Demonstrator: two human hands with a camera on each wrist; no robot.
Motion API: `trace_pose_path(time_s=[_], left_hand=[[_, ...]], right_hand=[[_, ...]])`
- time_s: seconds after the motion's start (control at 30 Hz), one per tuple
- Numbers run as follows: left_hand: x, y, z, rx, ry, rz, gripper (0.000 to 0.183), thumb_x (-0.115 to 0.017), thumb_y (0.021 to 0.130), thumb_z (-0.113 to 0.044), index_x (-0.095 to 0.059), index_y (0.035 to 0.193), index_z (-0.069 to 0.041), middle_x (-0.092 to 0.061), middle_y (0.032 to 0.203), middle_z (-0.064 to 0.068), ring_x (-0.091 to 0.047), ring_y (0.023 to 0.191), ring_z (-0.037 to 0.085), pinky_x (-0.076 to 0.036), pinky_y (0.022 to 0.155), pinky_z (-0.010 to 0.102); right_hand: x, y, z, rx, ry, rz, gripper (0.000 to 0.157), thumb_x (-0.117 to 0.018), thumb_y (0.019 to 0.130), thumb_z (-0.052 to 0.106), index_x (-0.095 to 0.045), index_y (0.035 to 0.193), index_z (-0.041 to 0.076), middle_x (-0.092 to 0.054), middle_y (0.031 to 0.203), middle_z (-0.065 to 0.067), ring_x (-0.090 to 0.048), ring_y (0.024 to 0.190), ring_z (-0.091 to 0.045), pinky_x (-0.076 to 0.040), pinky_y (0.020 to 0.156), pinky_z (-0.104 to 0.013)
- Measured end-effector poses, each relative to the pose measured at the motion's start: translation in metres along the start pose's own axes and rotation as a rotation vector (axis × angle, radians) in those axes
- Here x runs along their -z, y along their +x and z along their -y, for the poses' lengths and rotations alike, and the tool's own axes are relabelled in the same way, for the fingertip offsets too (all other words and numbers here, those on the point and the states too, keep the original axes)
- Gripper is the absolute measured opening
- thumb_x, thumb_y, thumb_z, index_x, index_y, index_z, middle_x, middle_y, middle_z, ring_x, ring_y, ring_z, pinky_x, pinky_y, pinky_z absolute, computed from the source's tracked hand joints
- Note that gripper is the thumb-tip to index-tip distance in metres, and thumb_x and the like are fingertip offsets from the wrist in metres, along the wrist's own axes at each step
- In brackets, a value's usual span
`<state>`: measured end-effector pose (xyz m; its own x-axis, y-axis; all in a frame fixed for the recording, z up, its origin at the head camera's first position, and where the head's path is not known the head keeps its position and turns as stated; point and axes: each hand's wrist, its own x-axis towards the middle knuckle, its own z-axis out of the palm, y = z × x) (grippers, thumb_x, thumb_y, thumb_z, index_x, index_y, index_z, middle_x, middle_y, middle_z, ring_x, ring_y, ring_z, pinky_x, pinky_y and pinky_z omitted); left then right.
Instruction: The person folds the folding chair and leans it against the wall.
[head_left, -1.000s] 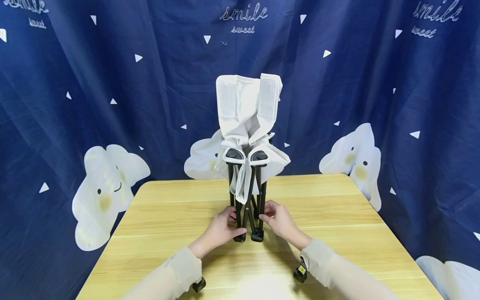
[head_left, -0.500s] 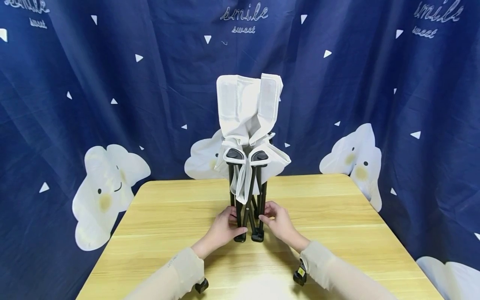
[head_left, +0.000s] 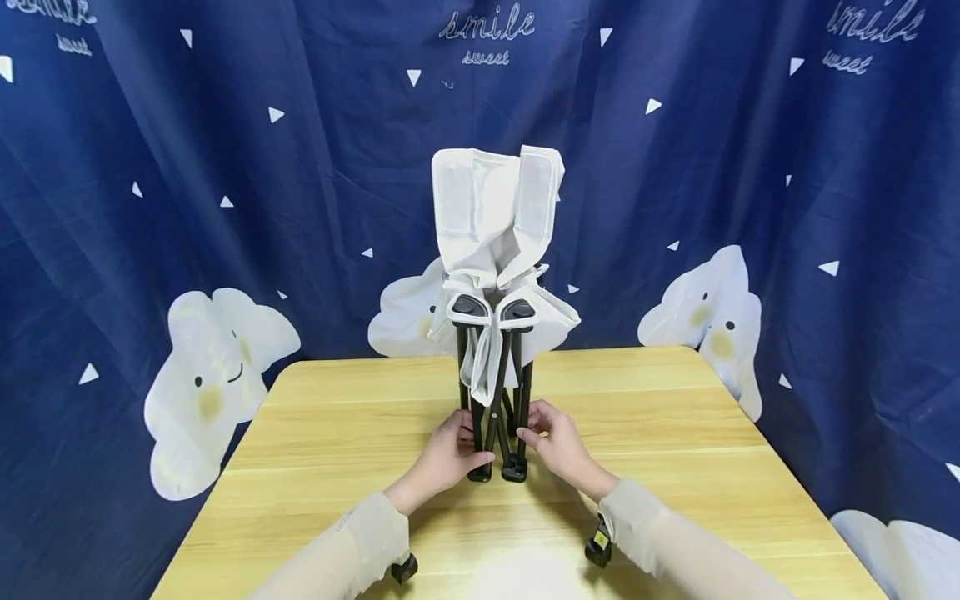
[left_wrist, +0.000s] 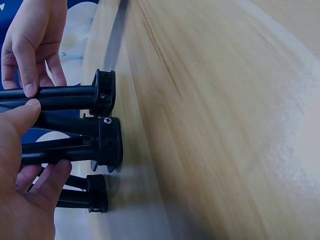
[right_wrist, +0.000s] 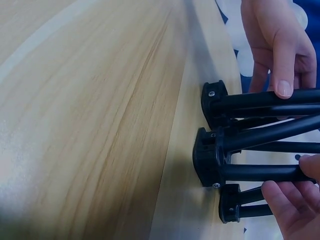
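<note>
A folded camp chair [head_left: 495,192] stands upright on the wooden table. Its white fabric is bunched over thin black legs [head_left: 498,392] that cross, with black plastic feet [left_wrist: 107,142] on the tabletop. Low on the left legs, my left hand [head_left: 442,462] holds on, thumb in front and fingers reaching behind. My right hand [head_left: 562,442] pinches the right front leg between thumb and fingers, just above the foot. Both hands also appear in the wrist views, where black leg tubes [right_wrist: 270,172] run between thumb and fingers. Some fingertips are hidden behind the legs.
The light wooden table [head_left: 337,433] has rounded far corners. Behind it hangs a dark blue curtain [head_left: 337,125] with white clouds and triangles. Black wrist devices [head_left: 598,546] sit under both sleeves [head_left: 637,517].
My left forearm has shifted very slightly to the right, while its hand stays on the legs. The chair and my right hand look unchanged.
</note>
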<state>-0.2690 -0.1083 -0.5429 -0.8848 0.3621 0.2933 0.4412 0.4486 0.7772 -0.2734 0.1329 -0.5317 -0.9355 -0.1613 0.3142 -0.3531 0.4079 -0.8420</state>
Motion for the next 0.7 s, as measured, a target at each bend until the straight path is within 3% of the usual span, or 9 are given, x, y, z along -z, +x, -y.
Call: trace_pose_path(time_s=[0.33, 0.7], left_hand=[[-0.002, 0.002, 0.000, -0.009, -0.017, -0.008, 0.057, -0.090, 0.089, -0.013, -0.057, 0.130, 0.009, -0.071, 0.114, 0.018, -0.074, 0.106, 0.039, -0.063, 0.098, 0.052], [-0.001, 0.010, 0.002, 0.056, -0.081, -0.007, 0.053, -0.089, 0.089, -0.010, -0.057, 0.128, 0.008, -0.069, 0.116, 0.022, -0.073, 0.108, 0.040, -0.064, 0.099, 0.046]], right_hand=[[-0.003, 0.003, -0.003, 0.013, -0.021, -0.032, 0.019, -0.079, 0.090, -0.008, -0.069, 0.102, 0.002, -0.073, 0.085, -0.006, -0.067, 0.074, -0.009, -0.056, 0.065, -0.021], [-0.004, 0.010, 0.001, -0.019, -0.029, -0.048, 0.018, -0.079, 0.089, -0.008, -0.070, 0.104, -0.001, -0.075, 0.085, -0.006, -0.069, 0.076, -0.013, -0.057, 0.071, -0.021]])
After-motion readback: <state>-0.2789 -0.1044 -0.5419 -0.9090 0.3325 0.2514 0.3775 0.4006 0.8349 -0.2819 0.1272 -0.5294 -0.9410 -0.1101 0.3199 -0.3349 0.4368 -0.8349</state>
